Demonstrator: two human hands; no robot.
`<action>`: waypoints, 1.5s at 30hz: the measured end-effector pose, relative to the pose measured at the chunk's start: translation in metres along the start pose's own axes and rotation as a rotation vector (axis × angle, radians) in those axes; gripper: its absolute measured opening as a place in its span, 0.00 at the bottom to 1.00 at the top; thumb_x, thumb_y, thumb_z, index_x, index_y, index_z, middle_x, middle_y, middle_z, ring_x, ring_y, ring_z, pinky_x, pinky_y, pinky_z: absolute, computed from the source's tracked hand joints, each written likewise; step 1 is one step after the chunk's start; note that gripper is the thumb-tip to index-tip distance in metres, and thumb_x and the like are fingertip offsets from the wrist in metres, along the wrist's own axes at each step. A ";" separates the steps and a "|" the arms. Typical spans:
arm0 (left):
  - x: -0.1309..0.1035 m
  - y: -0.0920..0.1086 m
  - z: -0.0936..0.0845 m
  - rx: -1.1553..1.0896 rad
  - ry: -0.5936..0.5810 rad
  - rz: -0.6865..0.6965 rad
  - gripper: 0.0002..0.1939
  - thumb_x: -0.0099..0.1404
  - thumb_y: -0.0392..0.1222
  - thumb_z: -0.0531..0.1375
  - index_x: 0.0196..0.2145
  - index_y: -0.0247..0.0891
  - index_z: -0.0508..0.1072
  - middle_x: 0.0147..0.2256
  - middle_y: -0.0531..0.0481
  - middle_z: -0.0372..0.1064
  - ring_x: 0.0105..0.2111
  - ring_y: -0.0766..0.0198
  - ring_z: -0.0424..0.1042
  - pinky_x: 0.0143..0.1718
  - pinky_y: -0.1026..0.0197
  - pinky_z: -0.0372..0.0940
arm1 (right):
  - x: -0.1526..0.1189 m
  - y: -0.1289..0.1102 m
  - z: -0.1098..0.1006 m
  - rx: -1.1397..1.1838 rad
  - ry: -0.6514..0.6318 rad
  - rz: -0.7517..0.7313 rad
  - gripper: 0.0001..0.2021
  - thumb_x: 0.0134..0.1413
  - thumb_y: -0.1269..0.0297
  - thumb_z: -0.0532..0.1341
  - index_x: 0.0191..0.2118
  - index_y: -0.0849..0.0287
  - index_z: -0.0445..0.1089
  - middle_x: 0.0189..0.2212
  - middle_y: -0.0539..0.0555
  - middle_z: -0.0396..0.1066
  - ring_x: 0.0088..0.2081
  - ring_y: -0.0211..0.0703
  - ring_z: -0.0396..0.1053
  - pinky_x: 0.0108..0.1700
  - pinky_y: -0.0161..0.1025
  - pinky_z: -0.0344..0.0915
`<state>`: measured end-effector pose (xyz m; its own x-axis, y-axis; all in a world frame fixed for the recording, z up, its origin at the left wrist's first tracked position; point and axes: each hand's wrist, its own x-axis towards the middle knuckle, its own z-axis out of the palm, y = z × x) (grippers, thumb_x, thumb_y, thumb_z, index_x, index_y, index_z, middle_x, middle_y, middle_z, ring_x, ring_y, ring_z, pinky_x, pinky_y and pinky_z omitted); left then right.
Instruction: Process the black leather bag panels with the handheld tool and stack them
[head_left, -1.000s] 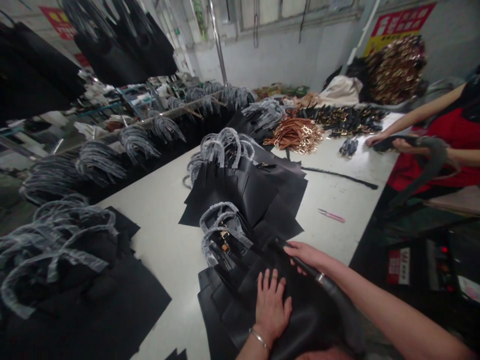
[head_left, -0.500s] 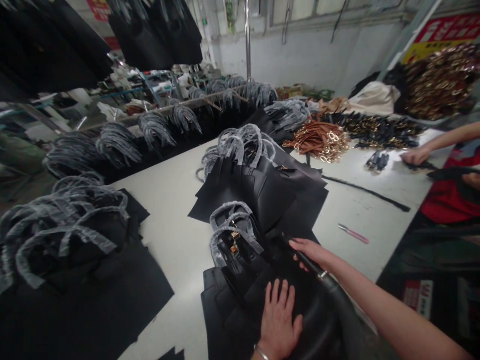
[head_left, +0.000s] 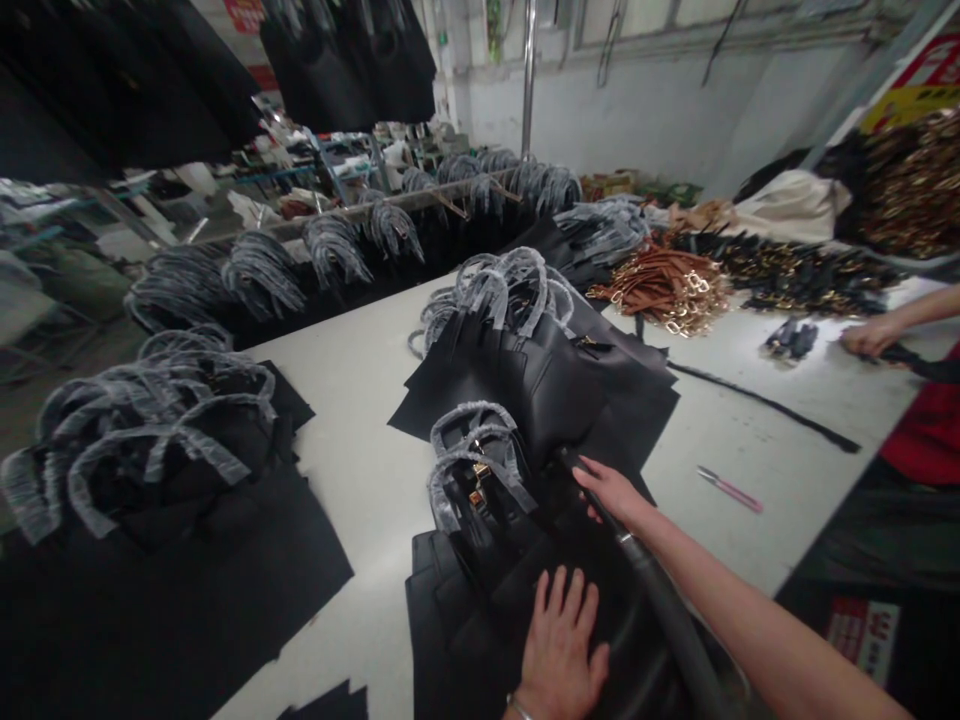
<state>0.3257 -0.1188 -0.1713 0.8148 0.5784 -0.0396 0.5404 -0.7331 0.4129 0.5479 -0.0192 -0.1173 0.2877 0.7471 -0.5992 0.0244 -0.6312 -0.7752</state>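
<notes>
My left hand (head_left: pixel 561 640) lies flat with fingers spread on a black leather bag panel (head_left: pixel 517 625), part of an overlapping stack. In my right hand (head_left: pixel 611 497) is a black tube (head_left: pixel 628 545) with a metal ring, widening toward me; its narrow tip rests on or just above the leather. Whether the tube is a hose nozzle, I cannot tell. Plastic-wrapped handles (head_left: pixel 480 450) curve up from this stack, with gold metal fittings (head_left: pixel 478 480) between them. Behind it, a second fanned stack of black panels (head_left: pixel 465 370) has similar wrapped handles.
Another stack of black panels (head_left: pixel 187 600) sits at left. Pink-handled snips (head_left: pixel 729 490) and a black strap (head_left: pixel 765 400) lie on the white table (head_left: pixel 360 440). Brown straps (head_left: pixel 664 285) are heaped behind. At right, a co-worker's hand (head_left: pixel 874 335) holds a black piece.
The view has swung slightly left, so things sit further right. My right hand and the tube have moved slightly over the leather; my left hand stays flat on the panel.
</notes>
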 end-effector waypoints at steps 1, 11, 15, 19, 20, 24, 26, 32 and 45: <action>0.000 0.000 -0.001 -0.006 -0.003 0.002 0.35 0.65 0.46 0.52 0.66 0.44 0.41 0.67 0.53 0.34 0.65 0.51 0.39 0.64 0.42 0.43 | -0.003 0.001 -0.001 -0.008 0.001 -0.008 0.27 0.61 0.55 0.55 0.64 0.53 0.52 0.23 0.46 0.66 0.15 0.32 0.64 0.14 0.28 0.60; 0.002 0.005 -0.006 -0.001 0.028 -0.009 0.33 0.67 0.54 0.50 0.65 0.43 0.47 0.65 0.49 0.43 0.65 0.52 0.41 0.65 0.44 0.41 | -0.067 0.037 -0.041 -0.025 -0.174 0.167 0.32 0.58 0.53 0.56 0.64 0.59 0.51 0.21 0.49 0.68 0.14 0.37 0.64 0.13 0.31 0.59; 0.002 0.006 -0.009 0.036 0.001 -0.010 0.33 0.67 0.55 0.50 0.65 0.42 0.48 0.65 0.49 0.44 0.64 0.52 0.42 0.65 0.44 0.40 | -0.049 0.025 -0.021 -0.007 -0.109 0.068 0.30 0.57 0.54 0.58 0.63 0.57 0.54 0.23 0.48 0.67 0.15 0.34 0.63 0.15 0.31 0.60; 0.003 0.007 -0.011 0.028 0.006 -0.002 0.31 0.68 0.55 0.47 0.64 0.41 0.50 0.65 0.49 0.43 0.65 0.54 0.40 0.65 0.46 0.39 | -0.064 0.022 -0.015 -0.014 -0.050 -0.026 0.31 0.57 0.54 0.58 0.64 0.54 0.51 0.25 0.47 0.67 0.17 0.34 0.64 0.18 0.31 0.61; 0.005 0.007 -0.011 0.021 0.013 0.006 0.30 0.68 0.55 0.46 0.64 0.41 0.50 0.65 0.49 0.43 0.65 0.54 0.40 0.65 0.48 0.39 | -0.073 0.024 -0.017 -0.017 -0.071 -0.028 0.32 0.56 0.54 0.59 0.64 0.54 0.52 0.25 0.47 0.67 0.18 0.34 0.65 0.19 0.32 0.62; 0.025 0.006 -0.004 -0.020 0.058 0.092 0.29 0.69 0.53 0.47 0.62 0.35 0.53 0.63 0.45 0.49 0.64 0.54 0.43 0.64 0.50 0.41 | -0.109 0.038 -0.027 -0.067 -0.206 0.043 0.37 0.52 0.50 0.61 0.65 0.57 0.51 0.24 0.47 0.68 0.17 0.36 0.64 0.17 0.33 0.60; 0.040 0.005 0.004 -0.042 0.067 0.178 0.26 0.70 0.50 0.47 0.60 0.32 0.57 0.60 0.43 0.56 0.62 0.55 0.49 0.64 0.52 0.44 | -0.120 0.045 -0.025 -0.102 -0.229 0.092 0.40 0.49 0.48 0.62 0.65 0.58 0.50 0.23 0.47 0.67 0.16 0.36 0.63 0.16 0.33 0.59; 0.036 0.013 0.013 -0.103 -0.054 0.333 0.15 0.70 0.40 0.48 0.49 0.34 0.68 0.48 0.46 0.70 0.52 0.60 0.64 0.59 0.56 0.53 | -0.133 0.056 -0.005 -0.166 -0.258 0.146 0.45 0.46 0.43 0.60 0.66 0.61 0.47 0.24 0.47 0.66 0.15 0.37 0.63 0.17 0.35 0.58; -0.051 0.011 0.026 -0.111 -0.082 0.199 0.18 0.71 0.43 0.45 0.50 0.37 0.69 0.48 0.46 0.70 0.54 0.56 0.63 0.56 0.54 0.57 | -0.143 0.044 0.084 -0.491 -0.536 -0.071 0.31 0.52 0.51 0.59 0.60 0.57 0.62 0.43 0.58 0.76 0.40 0.53 0.74 0.37 0.41 0.70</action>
<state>0.2960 -0.1656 -0.1882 0.9196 0.3924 -0.0199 0.3453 -0.7831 0.5172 0.4278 -0.1365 -0.0823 -0.2357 0.7095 -0.6641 0.4880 -0.5046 -0.7122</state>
